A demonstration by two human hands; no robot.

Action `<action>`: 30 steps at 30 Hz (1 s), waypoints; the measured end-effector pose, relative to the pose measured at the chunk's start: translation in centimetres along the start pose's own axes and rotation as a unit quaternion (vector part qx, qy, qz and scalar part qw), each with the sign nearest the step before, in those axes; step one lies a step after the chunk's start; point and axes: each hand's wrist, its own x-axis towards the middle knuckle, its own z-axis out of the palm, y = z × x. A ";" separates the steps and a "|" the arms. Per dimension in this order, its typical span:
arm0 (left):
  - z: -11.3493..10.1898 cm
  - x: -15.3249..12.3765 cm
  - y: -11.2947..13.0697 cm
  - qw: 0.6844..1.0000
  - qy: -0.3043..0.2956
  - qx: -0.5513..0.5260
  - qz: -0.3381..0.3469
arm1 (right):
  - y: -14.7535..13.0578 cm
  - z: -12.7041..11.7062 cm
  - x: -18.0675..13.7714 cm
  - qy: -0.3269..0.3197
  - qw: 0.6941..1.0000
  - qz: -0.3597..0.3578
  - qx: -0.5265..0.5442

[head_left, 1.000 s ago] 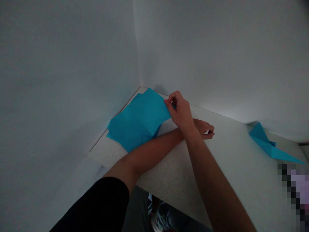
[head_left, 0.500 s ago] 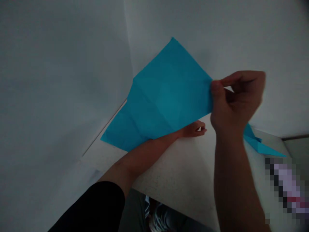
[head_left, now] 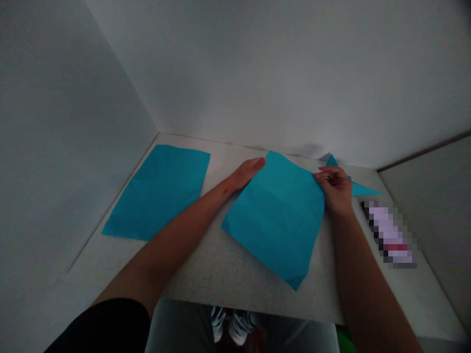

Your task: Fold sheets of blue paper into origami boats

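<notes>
A creased blue sheet of paper (head_left: pixel 275 211) lies slightly tilted over the table between my hands, one corner toward me. My right hand (head_left: pixel 335 189) is closed in a pinch on its upper right corner. Along the upper left edge, my left hand (head_left: pixel 248 172) holds the sheet, with the fingertips partly hidden by it. A second blue sheet of paper (head_left: pixel 158 191) lies flat on the left, partly covered by my left forearm. Behind my right hand is a folded blue paper piece (head_left: pixel 364 189) with pointed ends, partly hidden.
The pale tabletop (head_left: pixel 206 274) meets a white wall (head_left: pixel 235 73) at the back and another on the left. A blurred-out flat object (head_left: pixel 390 233) lies to the right of my right forearm. My legs and shoes show below the table's front edge.
My right hand has brought the raised sheet down and toward me. My left hand, empty before, now meets its left edge. The view has shifted, showing the left sheet more fully.
</notes>
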 end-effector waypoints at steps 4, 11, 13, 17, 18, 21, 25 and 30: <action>-0.3 0.1 0.2 1.000 -0.001 -0.009 -0.024 | 2.6 -0.4 0.0 -0.021 1.000 -0.005 0.017; -0.9 0.9 -0.7 0.981 0.190 -0.024 0.033 | 2.9 -0.8 -0.1 -0.085 0.992 0.002 0.096; -1.1 0.9 -0.7 0.972 0.231 -0.011 0.041 | 2.5 -0.5 -0.6 -0.131 0.988 0.007 0.078; -1.5 0.9 -0.8 0.959 0.281 0.009 0.048 | 1.8 0.0 -1.6 -0.223 0.975 0.016 0.004; -1.6 0.9 -0.9 0.956 0.288 0.009 0.048 | 1.6 0.0 -1.7 -0.227 0.974 0.013 -0.007; -1.7 1.0 -1.0 0.960 0.278 -0.017 0.037 | 1.3 0.0 -1.6 -0.185 0.982 0.016 0.024; -1.3 0.8 -0.6 0.981 0.189 -0.051 0.000 | 1.1 0.1 -1.1 -0.129 0.987 0.039 0.093; -1.1 0.4 -0.5 0.986 0.161 -0.044 -0.014 | 1.4 0.0 -0.7 -0.102 0.990 0.029 0.097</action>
